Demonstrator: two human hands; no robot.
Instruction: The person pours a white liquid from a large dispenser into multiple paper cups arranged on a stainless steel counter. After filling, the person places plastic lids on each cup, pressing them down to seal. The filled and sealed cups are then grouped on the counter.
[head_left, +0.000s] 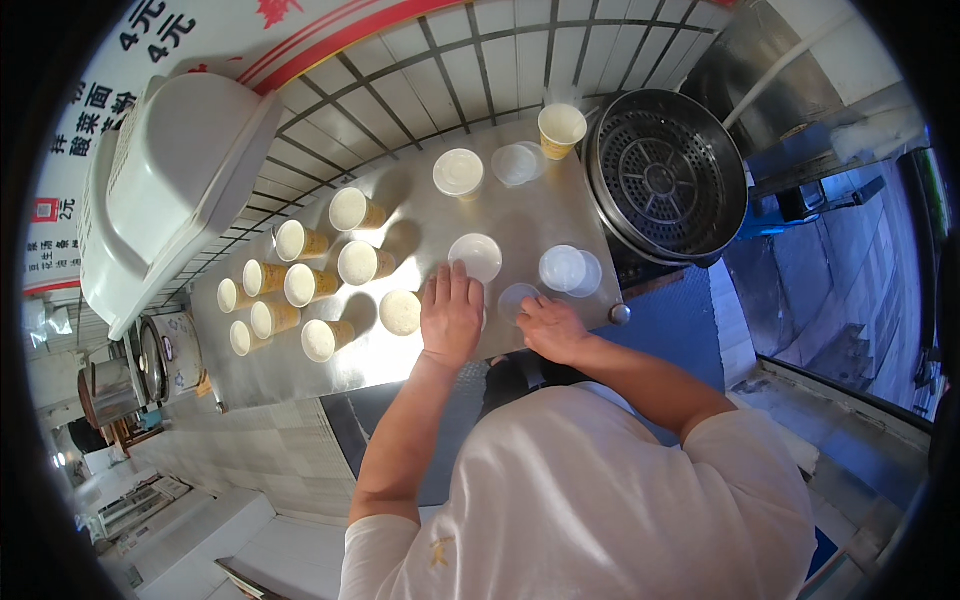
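Note:
My left hand (452,312) lies palm down with its fingers stretched out, reaching over a cup that it mostly hides. Its fingertips come up to the rim of a cup with a clear lid (476,258). To its left is a cup of pale contents (400,312). At the table's front edge, my right hand (552,328) has its fingers curled at the rim of a clear plastic lid (516,300), seemingly pinching it. Just beyond that hand sit more round clear lids (563,268), overlapping each other.
Several yellow paper cups with pale contents (310,285) stand on the left of the metal table (375,372). At the back are a cup (458,174), loose lids (517,163) and a taller cup (562,130). A perforated steamer pot (665,175) is right; a white plastic cover (185,165) juts in left.

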